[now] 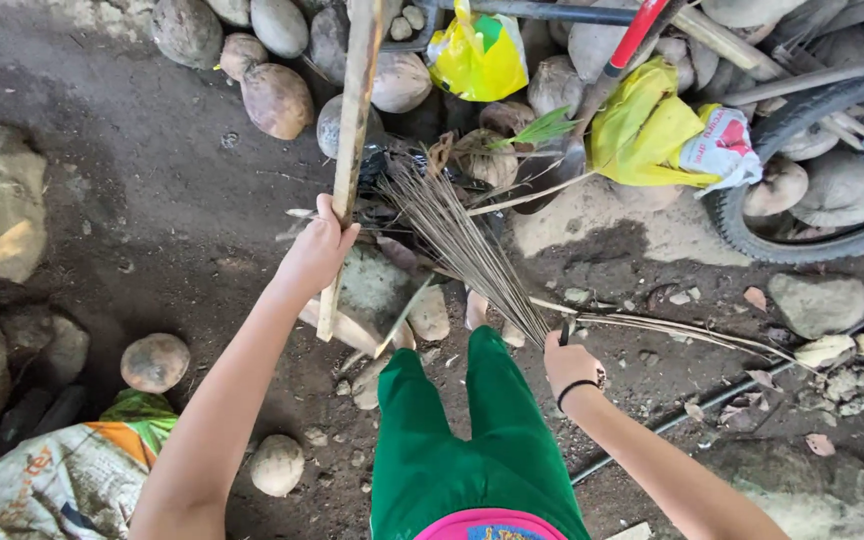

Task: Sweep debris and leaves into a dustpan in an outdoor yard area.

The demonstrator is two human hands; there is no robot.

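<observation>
Left hand (317,250) gripping upright wooden stick (350,150); right hand (572,365) closed on bundle of thin ribs (462,245) (fanned toward coconuts (277,98)).

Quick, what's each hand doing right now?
Left hand: closed around a wooden stick.
Right hand: closed, holding a bundle of thin sticks.

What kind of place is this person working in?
Probably a rural yard or open shed with a dirt floor. A heap of coconuts lies along the far edge, a bicycle tyre shows at the right, and stones lie scattered about.
</observation>
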